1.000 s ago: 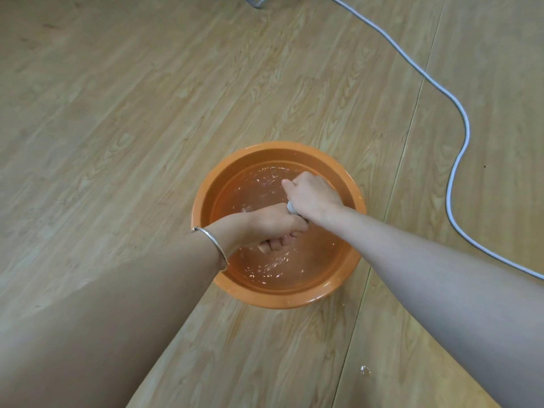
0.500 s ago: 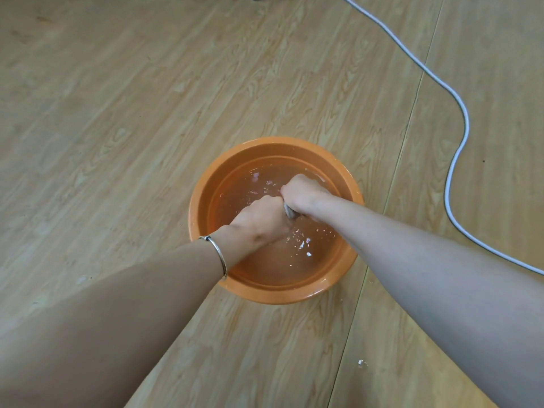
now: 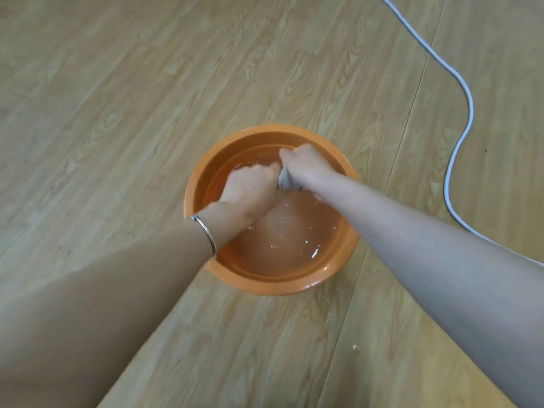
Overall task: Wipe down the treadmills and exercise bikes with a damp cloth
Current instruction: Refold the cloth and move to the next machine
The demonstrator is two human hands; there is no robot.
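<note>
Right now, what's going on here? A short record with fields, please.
Place: wooden floor
Container: orange basin on the floor, water inside
Cloth: grey, bunched between both hands over the water
Left hand: grips the cloth; silver bracelet on wrist
Right hand: grips the cloth's other end
Nearby: white cable on the floor, right of the basin, not touching it
Exercise machines: none in view

left hand [image 3: 250, 187] and right hand [image 3: 306, 169] now nearer basin [image 3: 273, 287] far rim, more cloth [image 3: 285, 181] showing between
</note>
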